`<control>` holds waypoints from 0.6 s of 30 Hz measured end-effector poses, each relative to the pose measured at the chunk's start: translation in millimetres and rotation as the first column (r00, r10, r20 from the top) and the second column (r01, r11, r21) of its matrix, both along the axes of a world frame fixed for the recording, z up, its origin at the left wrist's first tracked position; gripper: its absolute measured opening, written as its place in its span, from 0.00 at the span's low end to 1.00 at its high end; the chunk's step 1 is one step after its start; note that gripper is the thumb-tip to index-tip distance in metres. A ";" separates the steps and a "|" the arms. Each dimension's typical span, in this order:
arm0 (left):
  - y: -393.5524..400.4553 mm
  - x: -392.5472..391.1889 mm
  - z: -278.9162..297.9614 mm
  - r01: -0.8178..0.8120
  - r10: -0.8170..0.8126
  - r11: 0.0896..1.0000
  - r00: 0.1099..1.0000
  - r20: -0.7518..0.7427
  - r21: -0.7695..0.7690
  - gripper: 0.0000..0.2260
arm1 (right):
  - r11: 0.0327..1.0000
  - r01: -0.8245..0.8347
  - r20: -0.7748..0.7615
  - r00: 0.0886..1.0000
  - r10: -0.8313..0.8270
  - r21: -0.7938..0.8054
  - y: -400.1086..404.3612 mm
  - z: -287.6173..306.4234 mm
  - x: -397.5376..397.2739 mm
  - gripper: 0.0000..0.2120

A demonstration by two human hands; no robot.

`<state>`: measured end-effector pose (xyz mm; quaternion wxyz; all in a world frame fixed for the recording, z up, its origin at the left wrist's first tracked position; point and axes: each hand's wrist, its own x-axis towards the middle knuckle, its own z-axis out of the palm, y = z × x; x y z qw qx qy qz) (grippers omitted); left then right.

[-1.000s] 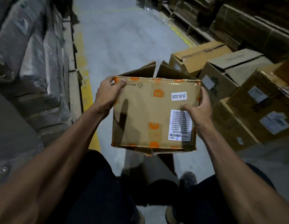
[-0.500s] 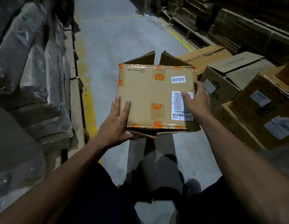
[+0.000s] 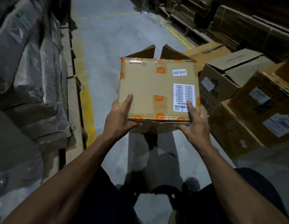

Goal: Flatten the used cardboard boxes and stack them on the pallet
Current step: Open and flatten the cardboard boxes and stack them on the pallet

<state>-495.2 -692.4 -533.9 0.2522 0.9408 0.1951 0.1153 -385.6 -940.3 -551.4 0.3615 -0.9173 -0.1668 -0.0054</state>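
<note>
I hold a brown cardboard box point(image 3: 150, 88) with orange logo tape, a date sticker and a white barcode label out in front of me, above the floor. Two flaps stand open at its far end. My left hand point(image 3: 119, 118) grips the near left corner, the forefinger stretched up the facing panel and the thumb along the lower edge. At the near right corner my right hand point(image 3: 194, 125) grips the box, its forefinger lying on the barcode label and its thumb under the near edge. The far side of the box is hidden.
Several brown boxes point(image 3: 253, 107) are piled on the floor at the right. Flattened cardboard point(image 3: 247, 28) is stacked on pallets behind them. Plastic-wrapped goods point(image 3: 27, 78) line the left, beside a yellow floor line point(image 3: 85, 101). The grey aisle floor point(image 3: 118, 33) runs ahead.
Both hands have slid from the box's upper sides down to its near bottom corners. The box has moved slightly away and its facing panel has tipped up.
</note>
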 end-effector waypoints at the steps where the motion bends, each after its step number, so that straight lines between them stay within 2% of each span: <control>1: 1.8 0.9 1.0 -0.009 0.009 1.000 1.000 0.011 0.000 0.50 | 1.000 0.005 0.011 1.000 -0.005 0.029 1.6 0.8 -0.1 0.47; 4: 9.8 6.5 13.4 -0.033 0.037 0.998 0.996 0.081 -0.052 0.47 | 0.993 0.020 0.058 0.998 -0.026 0.114 5.1 14.8 2.4 0.42; 8: 15.9 12.6 51.7 -0.017 0.064 0.975 0.977 0.204 -0.221 0.43 | 0.984 0.073 0.090 0.992 -0.088 0.161 6.6 53.0 8.2 0.36; 11: 20.4 13.9 77.2 -0.053 0.103 0.969 0.975 0.195 -0.242 0.39 | 0.984 0.080 0.107 0.989 -0.098 0.161 5.0 73.2 9.2 0.35; 14: 25.8 15.3 92.3 -0.105 0.157 0.963 0.966 0.203 -0.248 0.39 | 0.983 0.079 0.117 0.988 -0.099 0.164 5.6 86.8 11.1 0.35; 18: 31.1 22.2 86.1 -0.126 0.171 0.958 0.972 0.159 -0.259 0.39 | 0.986 0.071 0.090 0.992 -0.085 0.150 13.0 87.7 15.2 0.34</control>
